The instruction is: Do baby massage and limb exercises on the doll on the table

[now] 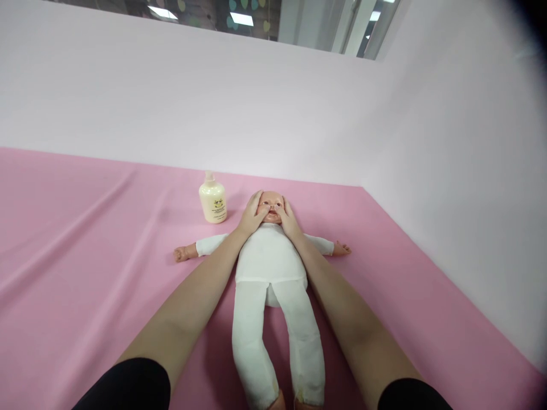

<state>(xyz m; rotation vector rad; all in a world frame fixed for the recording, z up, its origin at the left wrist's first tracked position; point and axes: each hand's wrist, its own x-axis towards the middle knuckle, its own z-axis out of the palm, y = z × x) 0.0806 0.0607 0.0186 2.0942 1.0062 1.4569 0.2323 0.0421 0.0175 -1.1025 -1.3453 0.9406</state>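
Observation:
A baby doll (271,253) with a white cloth body lies on its back, head at the far end and arms spread to both sides. My left hand (253,215) cups the left side of its head, fingers along the side and thumb on the cheek beside the nose. On the other side my right hand (289,217) holds the head the same way, its thumb next to the nose and mouth. Both forearms pass over the doll's arms. The doll's feet are partly cut off at the bottom of the view.
A pale yellow pump bottle (213,200) stands left of the doll's head. The pink mat (106,239) under everything has some creases on the left. White walls (192,102) rise behind and on the right, with a window (256,20) above the back one.

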